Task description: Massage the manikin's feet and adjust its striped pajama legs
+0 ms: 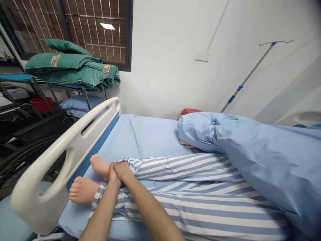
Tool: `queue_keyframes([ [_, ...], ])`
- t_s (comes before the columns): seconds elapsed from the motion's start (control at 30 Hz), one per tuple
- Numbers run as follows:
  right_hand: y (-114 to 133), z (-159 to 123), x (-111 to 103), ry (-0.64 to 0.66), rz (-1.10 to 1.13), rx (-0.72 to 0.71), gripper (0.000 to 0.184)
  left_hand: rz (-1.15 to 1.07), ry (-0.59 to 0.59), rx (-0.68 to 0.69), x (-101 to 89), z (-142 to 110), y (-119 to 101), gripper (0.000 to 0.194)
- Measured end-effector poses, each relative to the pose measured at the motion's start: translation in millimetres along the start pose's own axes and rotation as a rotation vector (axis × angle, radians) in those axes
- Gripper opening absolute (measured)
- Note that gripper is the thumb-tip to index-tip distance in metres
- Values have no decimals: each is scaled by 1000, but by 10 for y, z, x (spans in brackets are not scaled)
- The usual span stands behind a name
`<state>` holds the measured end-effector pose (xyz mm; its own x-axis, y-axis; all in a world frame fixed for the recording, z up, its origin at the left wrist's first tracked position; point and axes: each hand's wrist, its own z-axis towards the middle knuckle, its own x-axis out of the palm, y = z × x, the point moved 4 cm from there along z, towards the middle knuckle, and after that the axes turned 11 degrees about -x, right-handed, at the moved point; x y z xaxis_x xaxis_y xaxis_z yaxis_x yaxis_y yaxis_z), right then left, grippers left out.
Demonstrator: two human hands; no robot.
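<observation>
A manikin in blue-and-white striped trousers [180, 165] lies on the bed, its lower body in view. My left hand [112, 174] is closed round the ankle of its far foot [99, 165]. Close beside it, my right hand [122, 169] grips the same leg at the trouser cuff. The fingertips of both hands are partly hidden behind the leg. The near foot [84, 190] rests on the sheet with its toes toward the footboard, and my left forearm passes over that leg's cuff.
A white footboard [56, 147] closes the bed's left end. A blue quilt [233, 147] covers the manikin's upper part, with a manikin hand [187, 144] showing beneath. Folded green bedding [75, 68], a wheelchair [35, 140] and a drip pole [248, 77] stand around the bed.
</observation>
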<state>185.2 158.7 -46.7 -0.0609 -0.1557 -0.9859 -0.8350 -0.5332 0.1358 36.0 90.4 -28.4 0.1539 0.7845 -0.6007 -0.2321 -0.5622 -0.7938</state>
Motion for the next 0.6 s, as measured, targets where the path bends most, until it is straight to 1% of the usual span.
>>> queue_keyframes([
  [0.07, -43, 14, 3, 0, 1, -29, 23, 21, 5, 16, 18, -2, 14, 42],
  [0.17, -100, 21, 4, -5, 9, -94, 22, 39, 38, -24, 33, -4, 34, 49],
  [0.23, -105, -6, 2, -31, 6, -109, 23, 15, 51, -45, 32, -8, 40, 46],
  [0.3, -74, -72, -10, -81, -8, -90, 24, -34, 42, -48, 12, -12, 36, 40],
  [0.37, -16, -179, -28, -136, -23, -59, 26, -62, 58, -36, -21, -14, 13, 39],
  [0.43, 48, -310, -45, -179, -33, -32, 30, -92, 130, -41, -70, -19, -32, 41],
  [0.5, 106, -435, -64, -213, -6, -17, 39, -155, 243, -93, -139, -53, -89, 40],
  [0.57, 177, -526, -100, -249, 60, -38, 49, -242, 374, -135, -223, -150, -165, 35],
  [0.6, 227, -551, -129, -269, 105, -65, 47, -284, 456, -131, -262, -229, -210, 32],
])
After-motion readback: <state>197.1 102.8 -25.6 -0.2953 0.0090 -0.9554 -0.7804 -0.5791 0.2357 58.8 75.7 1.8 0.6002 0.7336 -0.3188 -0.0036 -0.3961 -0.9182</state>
